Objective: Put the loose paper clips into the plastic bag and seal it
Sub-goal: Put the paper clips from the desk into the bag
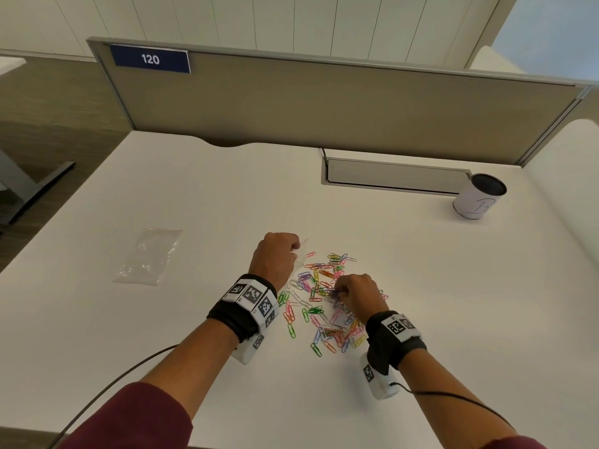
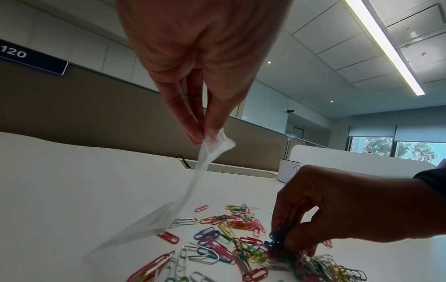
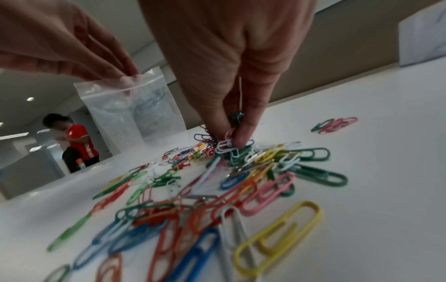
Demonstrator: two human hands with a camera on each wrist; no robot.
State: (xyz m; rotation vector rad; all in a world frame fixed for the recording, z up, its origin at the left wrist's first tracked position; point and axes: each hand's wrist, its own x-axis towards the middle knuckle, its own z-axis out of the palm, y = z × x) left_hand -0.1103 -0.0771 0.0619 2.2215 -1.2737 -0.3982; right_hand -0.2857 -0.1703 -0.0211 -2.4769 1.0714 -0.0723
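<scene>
Left hand [image 2: 193, 63] pinches plastic bag [image 3: 135, 106] (top edge) — right hand [image 3: 231, 57] grips paper clips [image 1: 321, 296].

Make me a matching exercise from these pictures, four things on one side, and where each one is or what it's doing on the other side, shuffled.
Things:
1. left hand
2. right hand
3. spare plastic bag
4. white cup

States:
A. lies flat on the desk, off to the left, untouched
B. pinches a bunch of paper clips from the pile
C. stands near the desk's far right corner
D. holds a clear plastic bag up by its top edge

Pairs: 1-D, 2-B, 3-A, 4-C
</scene>
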